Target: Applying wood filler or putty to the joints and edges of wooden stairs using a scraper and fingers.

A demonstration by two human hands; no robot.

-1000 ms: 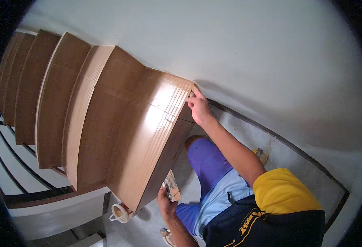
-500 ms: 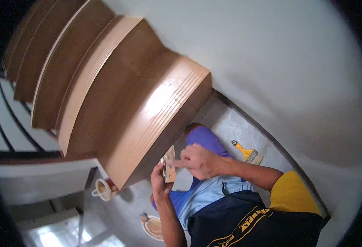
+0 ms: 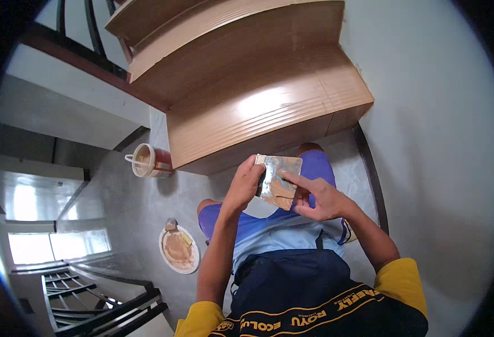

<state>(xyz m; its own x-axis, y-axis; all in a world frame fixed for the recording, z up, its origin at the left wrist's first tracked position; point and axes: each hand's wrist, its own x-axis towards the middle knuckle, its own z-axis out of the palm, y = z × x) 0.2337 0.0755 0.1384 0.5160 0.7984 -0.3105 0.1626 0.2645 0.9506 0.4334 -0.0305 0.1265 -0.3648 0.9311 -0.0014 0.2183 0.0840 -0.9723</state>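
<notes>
My left hand grips a flat, rectangular metal plate by its left side, over my lap. Tan paste is smeared across the lower right of the metal. My right hand is at the opposite side, with its index finger stretched onto the plate's face by the paste. Its thumb is apart from that finger, lower down; the remaining fingers are partly hidden. Whether paste is on the fingertip cannot be made out.
Brown wooden stairs rise ahead, beside a pale wall. A handled bucket stands left of the lowest step. A white dish of tan paste lies on the grey floor. Black railings show at lower left.
The view has turned, so the stairs now lie straight ahead. The metal plate faces me more fully. My right index finger has come down onto it. The yellow-handled brush is now mostly hidden.
</notes>
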